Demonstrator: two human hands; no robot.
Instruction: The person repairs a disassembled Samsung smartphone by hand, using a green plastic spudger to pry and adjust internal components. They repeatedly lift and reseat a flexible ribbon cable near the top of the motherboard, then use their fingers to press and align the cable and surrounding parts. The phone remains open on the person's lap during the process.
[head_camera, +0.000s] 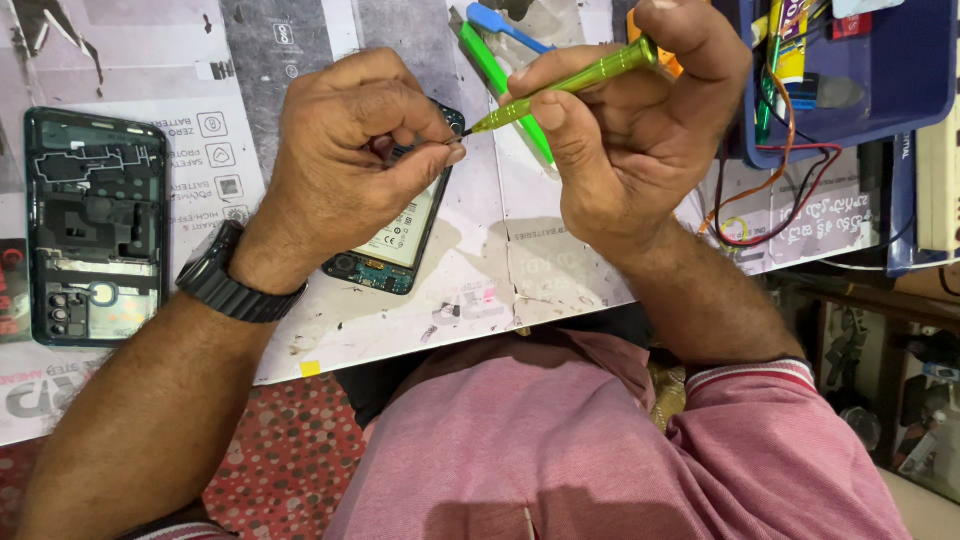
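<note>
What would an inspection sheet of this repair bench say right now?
Surface: white table, stained, covered with printed sheets.
Job's things: opened phone under the left hand; green screwdriver in the right hand, tip at the phone's top edge.
Clutter: back cover at left; green and blue pry tools; blue tray of small tools.
Grippers: both hands closed, left pinching at the screwdriver tip.
Cables: red, orange and black wires spilling from the tray.
Surroundings: dotted red floor.
</note>
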